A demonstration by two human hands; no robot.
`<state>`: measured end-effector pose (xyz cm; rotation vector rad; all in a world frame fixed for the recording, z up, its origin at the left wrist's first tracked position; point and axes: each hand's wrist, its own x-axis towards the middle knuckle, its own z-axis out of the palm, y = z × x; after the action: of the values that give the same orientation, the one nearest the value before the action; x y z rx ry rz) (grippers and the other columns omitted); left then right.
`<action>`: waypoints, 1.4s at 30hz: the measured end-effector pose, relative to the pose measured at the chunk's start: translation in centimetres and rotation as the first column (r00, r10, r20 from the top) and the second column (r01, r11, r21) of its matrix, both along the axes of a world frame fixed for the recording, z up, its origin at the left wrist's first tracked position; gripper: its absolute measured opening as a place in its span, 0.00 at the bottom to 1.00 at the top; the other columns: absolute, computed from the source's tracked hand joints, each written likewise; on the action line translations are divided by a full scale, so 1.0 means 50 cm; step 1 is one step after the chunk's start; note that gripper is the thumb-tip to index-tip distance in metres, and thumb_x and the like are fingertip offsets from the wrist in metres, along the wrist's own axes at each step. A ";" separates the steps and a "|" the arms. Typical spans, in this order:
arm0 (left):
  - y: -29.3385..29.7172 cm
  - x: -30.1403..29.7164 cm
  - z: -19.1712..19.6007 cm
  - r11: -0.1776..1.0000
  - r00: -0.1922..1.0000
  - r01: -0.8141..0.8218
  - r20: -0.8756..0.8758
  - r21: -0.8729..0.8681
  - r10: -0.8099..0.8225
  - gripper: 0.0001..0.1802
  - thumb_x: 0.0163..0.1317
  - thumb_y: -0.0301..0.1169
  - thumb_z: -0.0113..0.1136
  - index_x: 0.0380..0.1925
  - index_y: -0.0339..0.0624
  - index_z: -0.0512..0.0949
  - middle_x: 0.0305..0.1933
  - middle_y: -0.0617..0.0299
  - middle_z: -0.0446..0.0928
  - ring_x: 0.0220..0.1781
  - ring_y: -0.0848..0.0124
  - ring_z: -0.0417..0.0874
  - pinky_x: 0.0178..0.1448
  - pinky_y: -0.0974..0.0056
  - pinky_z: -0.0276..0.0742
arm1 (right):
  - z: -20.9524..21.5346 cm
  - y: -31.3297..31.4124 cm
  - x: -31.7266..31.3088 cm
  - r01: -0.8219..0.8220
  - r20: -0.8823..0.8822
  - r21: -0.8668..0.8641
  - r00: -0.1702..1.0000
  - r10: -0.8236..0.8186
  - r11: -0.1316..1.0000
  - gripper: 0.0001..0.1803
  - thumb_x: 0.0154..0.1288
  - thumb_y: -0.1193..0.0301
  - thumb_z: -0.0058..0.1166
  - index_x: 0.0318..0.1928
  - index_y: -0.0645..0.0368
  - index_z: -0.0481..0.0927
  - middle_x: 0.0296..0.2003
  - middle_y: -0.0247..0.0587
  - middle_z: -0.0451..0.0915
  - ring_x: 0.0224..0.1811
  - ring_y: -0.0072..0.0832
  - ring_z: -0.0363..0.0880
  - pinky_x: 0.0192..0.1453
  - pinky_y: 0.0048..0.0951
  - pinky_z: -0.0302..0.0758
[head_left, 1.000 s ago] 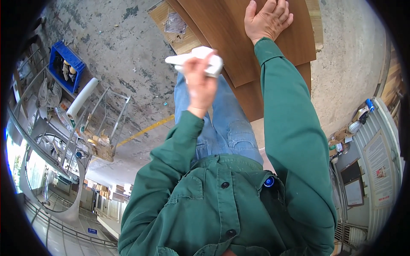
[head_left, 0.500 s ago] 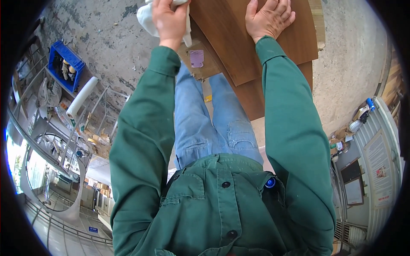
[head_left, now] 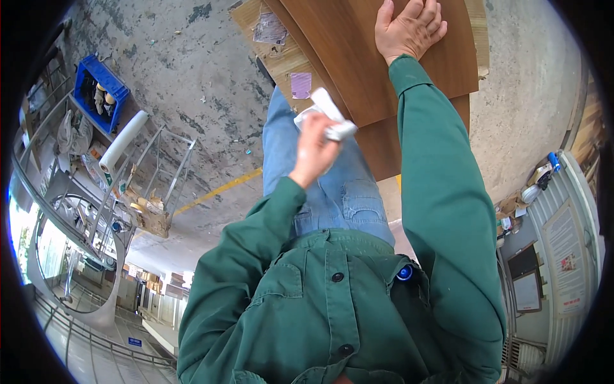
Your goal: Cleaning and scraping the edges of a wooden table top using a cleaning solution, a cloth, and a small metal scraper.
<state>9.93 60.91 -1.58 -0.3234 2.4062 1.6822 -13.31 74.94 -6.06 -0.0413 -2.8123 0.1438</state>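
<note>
Bunched in my left hand [head_left: 316, 148] is a white cloth [head_left: 323, 102], held above my thighs near the boards' near left edge. The hand is a little blurred, its fingers closed around the cloth. My right hand [head_left: 410, 29] lies palm down with its fingers spread on the top brown wood-grain board [head_left: 358, 70]. Another brown board [head_left: 377, 150] sticks out underneath at an angle. Below these is a paler, rough wooden board [head_left: 246, 19], with a purple paper piece [head_left: 300, 85] and a greyish patch [head_left: 270, 29] on it.
On the worn concrete floor at left stands a blue crate [head_left: 99, 96] with gloves and other things inside. Nearby are a white roll [head_left: 123, 142] and a metal frame [head_left: 173, 144]. A corrugated panel wall [head_left: 556, 211] with posted sheets is at right.
My left hand has drawn the white cloth back from the boards' far left toward my body, down and to the right. My right hand stays on the board, nearly unmoved.
</note>
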 end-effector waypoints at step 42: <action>0.020 -0.110 -0.051 0.968 0.988 -0.019 -0.151 -0.250 -0.020 0.23 0.43 0.13 0.53 0.41 0.44 0.81 0.39 0.52 0.73 0.46 0.51 0.76 0.48 0.55 0.74 | 0.002 -0.014 0.000 -0.009 -0.019 -0.027 1.000 0.009 1.000 0.33 0.61 0.58 0.53 0.65 0.57 0.63 0.67 0.50 0.60 0.69 0.48 0.56 0.71 0.57 0.49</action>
<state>4.44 61.92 -4.13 -0.2371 2.7378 1.4493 -13.32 74.25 -5.98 -0.0337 -2.7916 0.1841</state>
